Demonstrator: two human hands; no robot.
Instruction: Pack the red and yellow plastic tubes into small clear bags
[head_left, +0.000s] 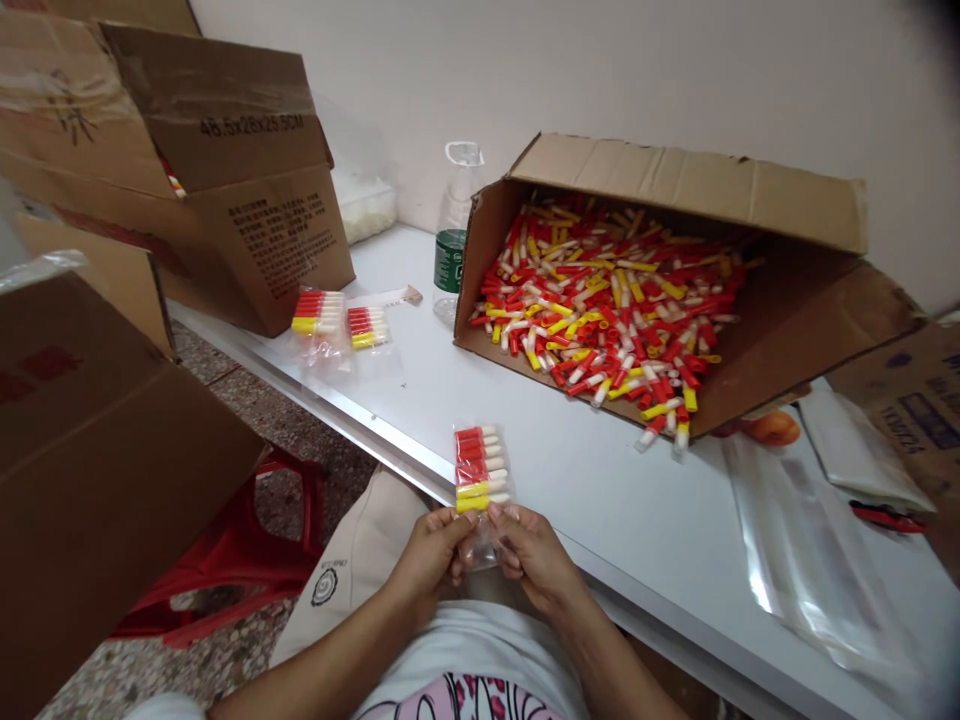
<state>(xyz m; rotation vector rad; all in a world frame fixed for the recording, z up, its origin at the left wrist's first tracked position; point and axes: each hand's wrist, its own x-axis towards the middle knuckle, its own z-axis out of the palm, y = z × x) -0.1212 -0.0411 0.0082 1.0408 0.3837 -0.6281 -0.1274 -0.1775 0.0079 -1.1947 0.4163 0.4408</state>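
A clear plastic bag lies at the front edge of the white table, holding a row of several red and yellow tubes with whitish ends. My left hand pinches the near left part of this bag, just below the lowest yellow tube. On the near right part, my right hand closes its fingers on the same bag. Two filled bags, one beside the other, rest farther left. A tipped cardboard box at the right holds a heap of loose tubes.
A plastic bottle stands left of the tipped box. Large cartons fill the left side, above a red stool. Flat clear bags and an orange fruit lie on the table at the right.
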